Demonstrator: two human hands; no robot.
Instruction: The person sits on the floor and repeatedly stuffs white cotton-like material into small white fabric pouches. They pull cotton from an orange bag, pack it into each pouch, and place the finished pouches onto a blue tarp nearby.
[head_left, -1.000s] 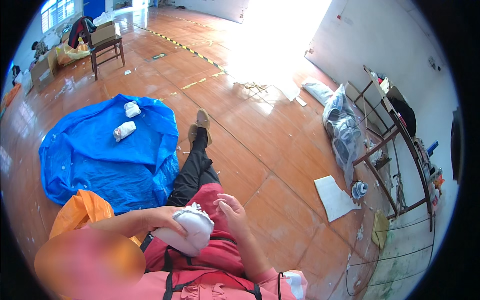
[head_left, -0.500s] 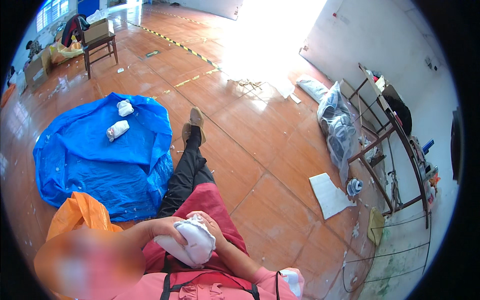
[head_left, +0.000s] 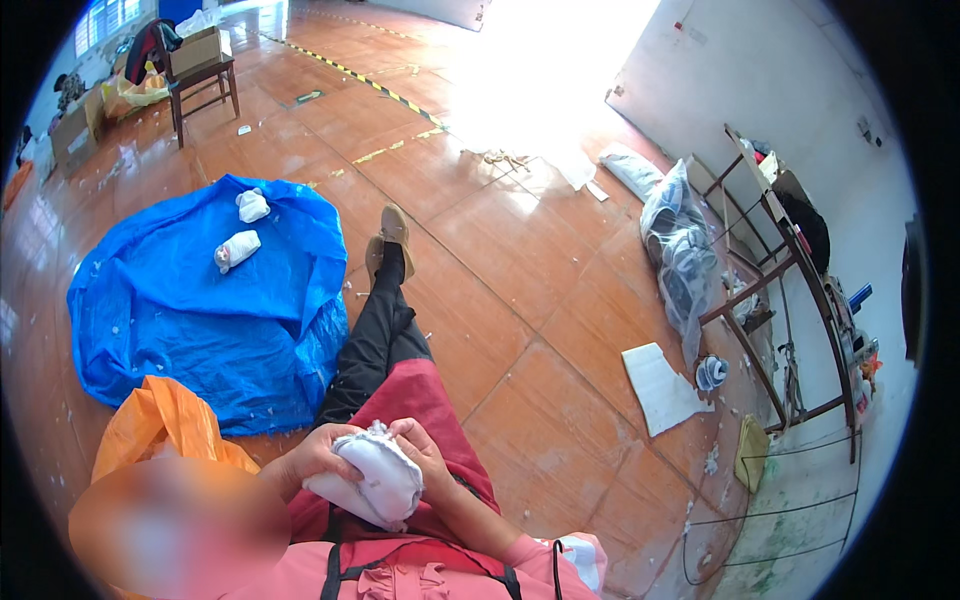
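Over my lap I hold a white stuffed cloth piece (head_left: 378, 482), plump and rounded, with a rough seam and a tuft of filling along its upper edge. My left hand (head_left: 318, 456) grips its left side, thumb on top. At its upper right edge, my right hand (head_left: 424, 455) has thumb and fingers pinched together on the rim. Two smaller white stuffed pieces, one rounded (head_left: 253, 205) and one longer (head_left: 238, 250), lie on a blue plastic sheet (head_left: 190, 340) to the left of my legs.
An orange bag (head_left: 165, 420) stands close on my left. Far left, a wooden chair (head_left: 200, 85) carries a cardboard box (head_left: 197, 52). On the right are a metal rack (head_left: 800, 260), a clear plastic sack (head_left: 678, 250) and a white foam sheet (head_left: 660, 388) on the tiled floor.
My right hand's fingers have drawn back from the top of the cloth piece to a pinch at its upper right edge. More of its tufted seam shows, and the view has shifted slightly.
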